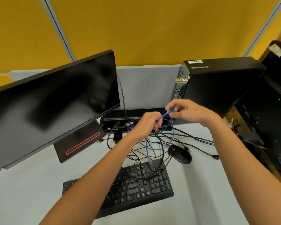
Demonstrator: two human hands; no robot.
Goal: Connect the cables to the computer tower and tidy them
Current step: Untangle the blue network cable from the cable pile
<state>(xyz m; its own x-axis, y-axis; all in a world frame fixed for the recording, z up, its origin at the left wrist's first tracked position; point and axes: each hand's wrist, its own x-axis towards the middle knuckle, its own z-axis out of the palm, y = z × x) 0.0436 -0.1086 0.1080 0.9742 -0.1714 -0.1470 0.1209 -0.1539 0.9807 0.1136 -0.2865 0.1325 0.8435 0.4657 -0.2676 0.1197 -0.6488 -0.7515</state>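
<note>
A black computer tower (217, 85) stands upright at the back right of the desk, its port side facing left. A thin blue cable (154, 148) loops over the desk among tangled black cables (182, 135). My left hand (146, 124) grips the blue cable in curled fingers. Just to its right, my right hand (183, 111) pinches the same cable near its end, close to the tower's lower left corner. The cable's plug is hidden by my fingers.
A black monitor (55, 103) stands at the left on its stand. A black keyboard (136, 187) lies near the front with cables draped over it. A black mouse (180, 155) sits right of the tangle. Dark equipment (269, 127) fills the right edge.
</note>
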